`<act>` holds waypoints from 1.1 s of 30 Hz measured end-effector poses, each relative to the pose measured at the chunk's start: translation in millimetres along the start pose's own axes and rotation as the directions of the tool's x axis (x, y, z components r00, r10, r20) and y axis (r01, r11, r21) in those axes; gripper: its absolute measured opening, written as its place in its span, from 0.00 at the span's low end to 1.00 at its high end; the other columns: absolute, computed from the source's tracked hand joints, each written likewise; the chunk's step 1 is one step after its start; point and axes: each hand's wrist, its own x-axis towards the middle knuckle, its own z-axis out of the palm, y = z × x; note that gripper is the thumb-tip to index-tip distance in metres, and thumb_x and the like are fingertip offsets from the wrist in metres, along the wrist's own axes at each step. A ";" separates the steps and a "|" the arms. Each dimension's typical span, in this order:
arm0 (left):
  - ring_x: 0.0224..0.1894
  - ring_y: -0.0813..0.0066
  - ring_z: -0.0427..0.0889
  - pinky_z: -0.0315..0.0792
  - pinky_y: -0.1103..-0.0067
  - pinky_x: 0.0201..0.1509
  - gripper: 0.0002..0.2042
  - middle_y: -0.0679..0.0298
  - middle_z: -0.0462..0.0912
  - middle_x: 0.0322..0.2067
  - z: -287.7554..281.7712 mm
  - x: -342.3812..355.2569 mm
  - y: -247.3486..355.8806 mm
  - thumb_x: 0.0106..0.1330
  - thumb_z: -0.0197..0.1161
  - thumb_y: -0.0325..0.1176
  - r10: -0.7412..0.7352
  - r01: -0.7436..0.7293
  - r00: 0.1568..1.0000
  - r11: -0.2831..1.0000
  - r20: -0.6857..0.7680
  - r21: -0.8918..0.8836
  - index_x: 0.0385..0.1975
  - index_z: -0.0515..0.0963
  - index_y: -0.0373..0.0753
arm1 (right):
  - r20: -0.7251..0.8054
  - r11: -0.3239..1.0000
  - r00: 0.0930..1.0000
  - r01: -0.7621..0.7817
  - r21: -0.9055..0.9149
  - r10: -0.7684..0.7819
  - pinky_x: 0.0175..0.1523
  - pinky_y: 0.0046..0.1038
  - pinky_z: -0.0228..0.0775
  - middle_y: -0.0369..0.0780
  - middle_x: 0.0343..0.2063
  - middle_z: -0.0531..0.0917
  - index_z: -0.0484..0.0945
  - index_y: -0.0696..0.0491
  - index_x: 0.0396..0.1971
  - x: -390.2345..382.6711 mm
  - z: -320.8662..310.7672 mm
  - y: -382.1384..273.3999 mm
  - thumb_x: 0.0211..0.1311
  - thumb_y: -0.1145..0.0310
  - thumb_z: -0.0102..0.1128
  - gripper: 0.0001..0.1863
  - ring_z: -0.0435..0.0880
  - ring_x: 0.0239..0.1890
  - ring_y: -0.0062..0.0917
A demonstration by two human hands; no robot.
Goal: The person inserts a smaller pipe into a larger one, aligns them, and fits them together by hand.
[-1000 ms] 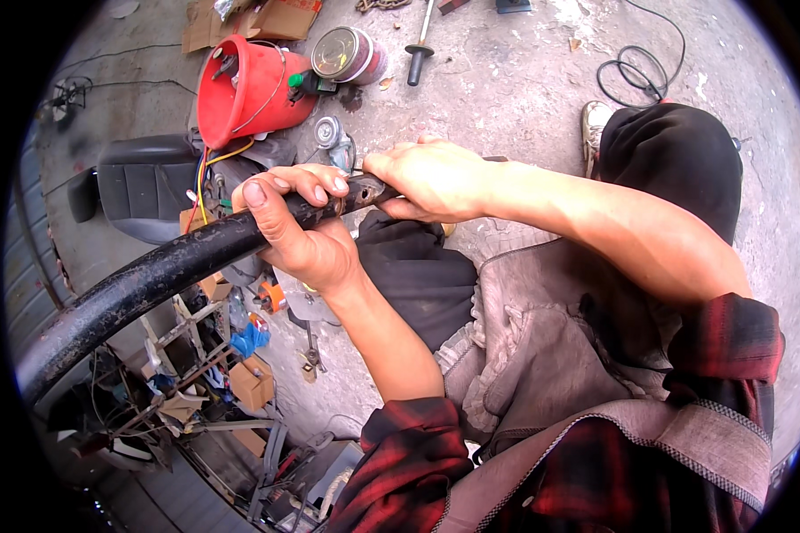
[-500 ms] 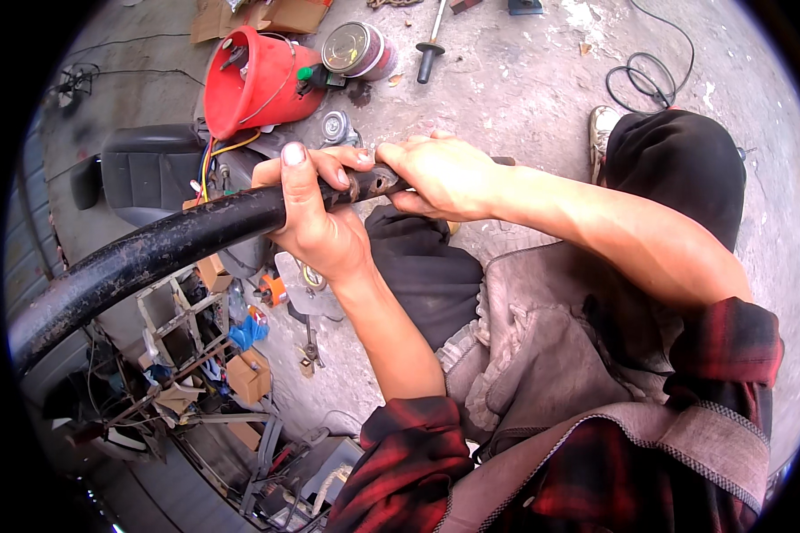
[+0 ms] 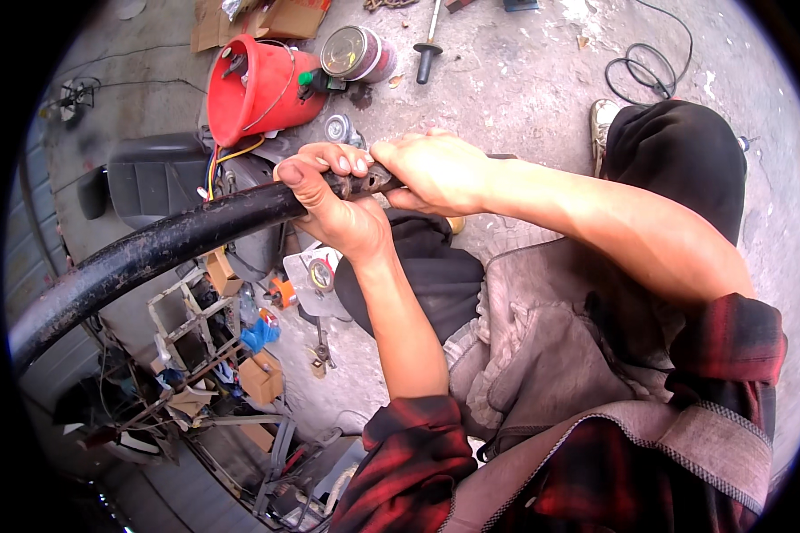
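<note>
A thick, curved black metal tube [image 3: 160, 229] with scuffed paint runs from the far left to the middle. Near its narrower, worn end, my left hand [image 3: 342, 202] is closed round it, thumb along one side and fingers curled over. A hole shows in the worn metal between my two hands. My right hand [image 3: 440, 173] is closed at that end, close to my left fingertips. A short dark tip pokes out past the right wrist. Whether it belongs to the tube or to a separate tool, I cannot tell; the palm hides it.
A red bucket [image 3: 262, 93], a round tin [image 3: 356, 55] and a black-handled rod [image 3: 428, 62] stand or lie ahead on the concrete. A dark seat [image 3: 156, 178] is at left. Metal frames and small cardboard boxes [image 3: 260, 377] clutter the lower left. A black cable [image 3: 640, 80] coils far right.
My left hand has shifted right along the tube, closer to my right hand, and its raised thumb has lowered. The right hand has barely moved.
</note>
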 end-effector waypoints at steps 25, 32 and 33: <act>0.23 0.73 0.71 0.70 0.73 0.29 0.27 0.65 0.68 0.20 3.1 1.2 6.0 0.66 0.55 0.64 -0.004 0.019 0.994 0.990 -0.107 0.138 0.28 0.69 0.40 | 0.038 0.999 0.999 -0.032 -0.012 0.033 0.56 0.52 0.68 0.47 0.39 0.83 0.69 0.55 0.43 1.1 -0.2 -3.3 0.57 0.62 0.64 0.19 0.81 0.49 0.45; 0.23 0.73 0.71 0.71 0.73 0.30 0.25 0.65 0.68 0.20 -1.6 1.7 5.4 0.69 0.56 0.60 -0.004 0.018 0.994 0.992 -0.110 0.126 0.28 0.68 0.40 | 0.056 0.998 0.998 -0.031 -0.051 0.034 0.56 0.51 0.68 0.45 0.40 0.83 0.69 0.54 0.43 1.5 3.5 -1.2 0.58 0.61 0.65 0.19 0.81 0.50 0.42; 0.23 0.73 0.72 0.71 0.74 0.30 0.24 0.64 0.69 0.21 -2.7 1.6 5.5 0.69 0.57 0.58 -0.005 0.016 0.995 0.994 -0.099 0.112 0.28 0.67 0.40 | 0.058 0.998 0.998 -0.031 -0.048 0.034 0.56 0.51 0.68 0.45 0.40 0.83 0.69 0.54 0.43 1.6 3.8 -1.1 0.58 0.62 0.65 0.19 0.81 0.50 0.43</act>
